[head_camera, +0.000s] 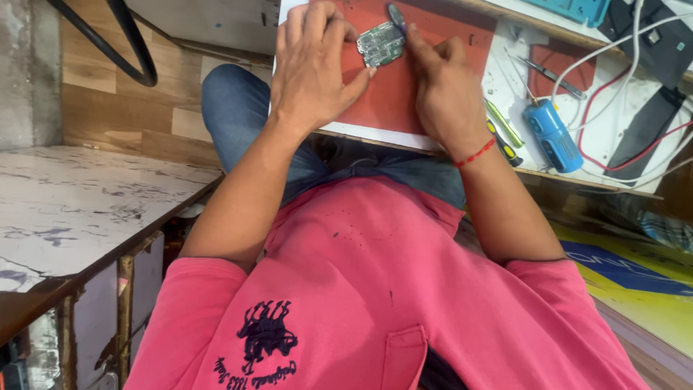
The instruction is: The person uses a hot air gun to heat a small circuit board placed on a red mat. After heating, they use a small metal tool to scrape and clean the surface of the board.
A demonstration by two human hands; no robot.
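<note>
Pink shirt (390, 289); two hands (314, 68) (447, 94) on one circuit board (380, 43), tool perhaps.

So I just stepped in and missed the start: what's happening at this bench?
A person in a pink shirt is bent over a red work mat. The left hand steadies a small green circuit board on the mat, while the right hand holds a thin dark tool at the board's upper edge. To the right lie a blue cylindrical tool, screwdrivers and loose cables.
</note>
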